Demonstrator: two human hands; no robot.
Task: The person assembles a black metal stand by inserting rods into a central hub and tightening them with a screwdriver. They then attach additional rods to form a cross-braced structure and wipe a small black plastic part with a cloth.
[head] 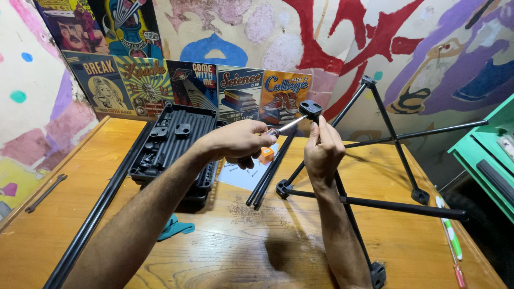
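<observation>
My left hand [242, 142] grips a screwdriver [286, 127] whose silver shaft points up and right into a black plastic joint [310, 109]. That joint caps a black metal rod held upright in my right hand [323, 150]. The rod belongs to a black folding frame [396, 140] of crossed rods that stands on the wooden table [257, 246], with more black joints at its ends. A small orange block [266, 154] lies just under my left hand on a white sheet [243, 175] scattered with small screws.
A black ribbed plastic tray [176, 145] with small parts sits left of centre. Long black rods [93, 217] lie along its left side, and two more [270, 174] near the sheet. A wrench [45, 193] rests at the table's left edge, a teal cloth [174, 227] in front. A green cabinet [482, 155] stands right.
</observation>
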